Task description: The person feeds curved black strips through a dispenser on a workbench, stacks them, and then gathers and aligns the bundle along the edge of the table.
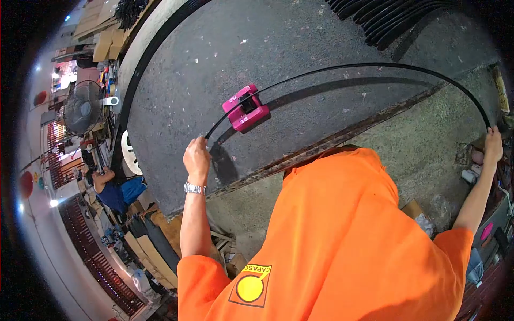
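A long, thin black strip (364, 65) arches between my two hands, above the dark tabletop, its shadow falling on the surface below. Its near-left end is pinched in the fingers of my left hand (197, 158), which has a metal watch on the wrist. Far out to the right, beyond the table edge, my right hand (493, 144) grips the other end. A pink block-like object (258, 115) with a black middle sits on the table by my left hand. The strip crosses over it in this view; whether they touch, I cannot tell.
A pile of black strips (391, 18) lies at the table's far right. A wide black curved band (140, 67) runs along its left side. The dark table (176, 182) has a worn front edge. Beyond it are a fan (84, 108) and another person (112, 190).
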Demonstrator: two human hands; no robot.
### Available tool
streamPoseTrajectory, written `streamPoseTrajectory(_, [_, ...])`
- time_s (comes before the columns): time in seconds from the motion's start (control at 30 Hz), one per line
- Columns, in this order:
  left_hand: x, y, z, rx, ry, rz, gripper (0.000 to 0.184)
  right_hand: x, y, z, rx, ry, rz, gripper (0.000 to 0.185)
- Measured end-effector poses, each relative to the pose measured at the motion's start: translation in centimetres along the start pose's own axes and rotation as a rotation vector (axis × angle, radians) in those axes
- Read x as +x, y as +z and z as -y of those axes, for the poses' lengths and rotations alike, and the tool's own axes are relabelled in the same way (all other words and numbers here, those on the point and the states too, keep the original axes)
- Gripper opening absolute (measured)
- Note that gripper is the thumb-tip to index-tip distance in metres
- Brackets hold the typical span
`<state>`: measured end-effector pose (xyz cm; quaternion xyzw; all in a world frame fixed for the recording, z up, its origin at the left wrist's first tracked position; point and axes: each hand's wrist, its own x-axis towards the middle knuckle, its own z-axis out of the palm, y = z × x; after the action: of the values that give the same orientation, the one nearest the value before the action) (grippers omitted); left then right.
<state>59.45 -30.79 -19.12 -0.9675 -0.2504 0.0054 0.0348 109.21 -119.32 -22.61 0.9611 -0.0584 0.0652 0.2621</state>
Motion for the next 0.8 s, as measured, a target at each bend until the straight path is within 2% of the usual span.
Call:
streamPoseTrajectory(0.1, [2.7,-0.1,-3.4,-0.021,0.092,-0.043,0.011,-1.1,0.3,-4.1,-0.040,0.186,0.089,0.043])
streamPoseTrajectory(0.17, [4.4,-0.3,-5.5,-0.047,0.148,-0.081,0.011,-1.2,4.2,-9.0,-0.057,0.222,0.131,0.045])
streamPoseTrajectory(0.2, [5.2,-0.5,-6.6,-0.062,0.177,-0.100,0.012,-1.8,2.7,-9.8,-0.047,0.286,0.214,0.047])
streamPoseTrajectory(0.27, [6.5,-1.5,-9.2,-0.048,0.184,-0.049,0.011,-4.3,-1.4,-9.6,-0.087,0.353,0.183,0.051])
streamPoseTrajectory(0.3, [7.2,-2.0,-10.5,-0.032,0.183,-0.019,0.011,-5.5,-6.2,-8.3,0.017,0.245,-0.002,0.026])
streamPoseTrajectory(0.33, [7.7,-2.1,-11.4,-0.016,0.182,0.011,0.011,-6.5,-8.1,-8.4,-0.001,0.259,0.031,0.026])
streamPoseTrajectory(0.4, [8.6,-2.0,-12.8,-0.060,0.237,-0.020,0.010,-6.9,-5.2,-12.3,-0.003,0.257,-0.105,0.027])
streamPoseTrajectory(0.43, [9.0,-2.3,-13.8,-0.074,0.245,-0.019,0.010,-7.3,-5.7,-13.2,-0.074,0.293,-0.021,0.027])
streamPoseTrajectory(0.57, [10.3,-2.7,-16.7,-0.148,0.286,-0.045,0.010,-8.0,-6.1,-17.3,-0.137,0.490,0.070,0.028])
streamPoseTrajectory(0.8, [12.5,-2.9,-20.3,-0.201,0.372,-0.033,0.014,-10.9,-10.8,-22.6,-0.089,0.577,-0.010,0.030])
